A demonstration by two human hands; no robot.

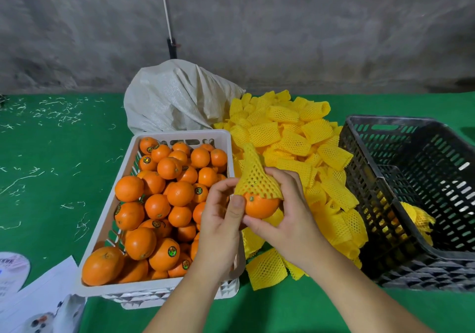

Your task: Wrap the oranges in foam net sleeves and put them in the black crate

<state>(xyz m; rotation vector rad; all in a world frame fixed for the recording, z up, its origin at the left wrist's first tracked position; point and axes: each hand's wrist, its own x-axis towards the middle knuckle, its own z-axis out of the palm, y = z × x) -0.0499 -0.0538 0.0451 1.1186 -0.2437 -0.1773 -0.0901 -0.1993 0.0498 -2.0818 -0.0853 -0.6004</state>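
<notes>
Two hands meet over the middle of the green table [56, 183], both working on a single orange [261, 207]. The left hand [221, 226] grips the fruit from its left side, thumb laid on the peel and fingers curled behind the netting. The right hand [288, 219] cups the orange from the right and below, its fingers curled round the fruit and the lower edge of a yellow foam net sleeve [254, 175]. That sleeve covers the upper half of the orange, while its loose end stands up in a narrow point; the lower half of the fruit is bare.

Just left of the hands sits a white crate [113, 204] heaped with unwrapped oranges [164, 204], many bearing small stickers. A pile of yellow sleeves [295, 139] lies between this crate and the black crate [365, 178] at the table's right edge. Inside the black crate, some yellow netting [419, 219] shows near its front. A white woven sack [174, 98] stands behind the white crate, toward the far edge. Papers [38, 289] lie at the near left corner.
</notes>
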